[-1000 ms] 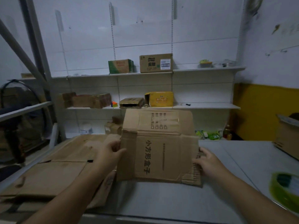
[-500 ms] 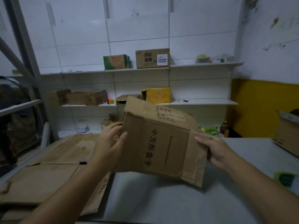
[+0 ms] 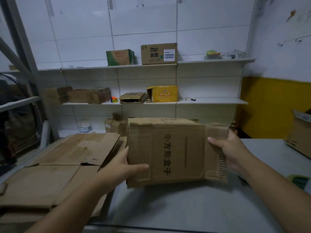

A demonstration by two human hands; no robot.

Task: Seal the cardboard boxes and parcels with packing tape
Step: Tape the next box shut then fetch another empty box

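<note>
Gripping a worn cardboard box [image 3: 176, 152] from both sides, the person holds it up in front of the chest, above the grey desk [image 3: 185, 209] and not resting on it. The left hand [image 3: 121, 167] clasps the box's lower left edge, thumb laid across the front face and fingers hidden behind. The right hand [image 3: 230, 150] holds the right-hand flap the same way, thumb on the front, fingers wrapped round the back. The box's printed face points toward the camera (black characters run down its middle), and its flaps at left and right look creased and torn.

On the left part of the desk lies a stack of flattened cardboard [image 3: 58, 165], just beside the held box. Near the right edge of the desk sits a green roll of tape [image 3: 301, 181], blurred and cut off by the frame, well apart from both hands. Another open box [image 3: 301, 132] stands further back on the right.

Wall shelves behind carry a green box [image 3: 120, 57] and a brown labelled box [image 3: 159, 53] on the upper level, and a yellow box [image 3: 163, 94] lower down.
</note>
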